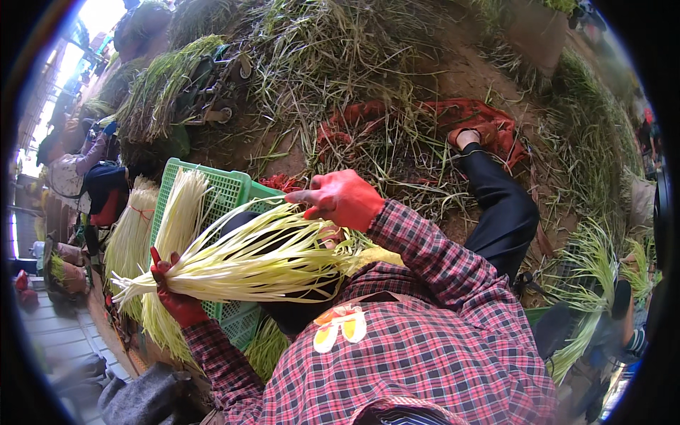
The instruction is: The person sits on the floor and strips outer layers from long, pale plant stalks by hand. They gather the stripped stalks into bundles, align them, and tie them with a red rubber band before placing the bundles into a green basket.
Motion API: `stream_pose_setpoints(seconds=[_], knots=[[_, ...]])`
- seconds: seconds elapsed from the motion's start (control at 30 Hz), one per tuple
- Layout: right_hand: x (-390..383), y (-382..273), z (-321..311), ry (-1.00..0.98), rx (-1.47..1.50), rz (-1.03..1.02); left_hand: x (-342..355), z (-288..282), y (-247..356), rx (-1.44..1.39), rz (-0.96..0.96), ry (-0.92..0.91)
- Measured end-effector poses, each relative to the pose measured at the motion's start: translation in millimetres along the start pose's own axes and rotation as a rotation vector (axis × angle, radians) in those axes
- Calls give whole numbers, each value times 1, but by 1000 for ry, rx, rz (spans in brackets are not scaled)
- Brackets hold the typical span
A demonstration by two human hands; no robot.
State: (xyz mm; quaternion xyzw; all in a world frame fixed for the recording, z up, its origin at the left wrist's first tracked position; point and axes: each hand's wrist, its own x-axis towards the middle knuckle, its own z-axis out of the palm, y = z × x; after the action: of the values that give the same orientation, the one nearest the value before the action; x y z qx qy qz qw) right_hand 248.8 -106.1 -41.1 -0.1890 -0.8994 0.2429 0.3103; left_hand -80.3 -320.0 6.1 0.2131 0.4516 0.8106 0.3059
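Note:
My left hand (175, 289), in a red glove, is closed around a bunch of pale yellow blanched chives (262, 265) near its white stem ends. The bunch lies across my lap, its loose leaf ends fanning to the right. Above those leaves is my right hand (338, 202), also red-gloved, with its index finger stretched out to the left and the other fingers partly bent. A few thin leaves pass close under its fingertips. Beside my left hand, a green plastic crate (202, 188) bears another pale bunch (180, 212) that hangs over its side.
Cut green leaves (340, 64) cover the ground ahead. A red cloth or net sack (489, 117) lies under my foot. At left stand a tied pale bunch (131, 219) and a seated person (85, 170). More leafy bunches (588, 283) lie at right, near another person's leg.

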Motion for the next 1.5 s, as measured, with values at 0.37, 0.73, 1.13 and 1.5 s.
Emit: stream_pose_setpoints(seconds=[0.37, 0.73, 1.13, 1.5], knots=[[18, -19, 26, -30, -208, -151, -3, 5, 2, 6, 14, -18], [-4, 40, 4, 429, -394, 416, -11, 5, 0, 33, 40, 76], [9, 13, 7, 182, 169, -70, -5, 7, -2, -6, 21, 35], [34, -33, 26, -15, -112, -81, -11, 23, 5, 4, 6, -18]])
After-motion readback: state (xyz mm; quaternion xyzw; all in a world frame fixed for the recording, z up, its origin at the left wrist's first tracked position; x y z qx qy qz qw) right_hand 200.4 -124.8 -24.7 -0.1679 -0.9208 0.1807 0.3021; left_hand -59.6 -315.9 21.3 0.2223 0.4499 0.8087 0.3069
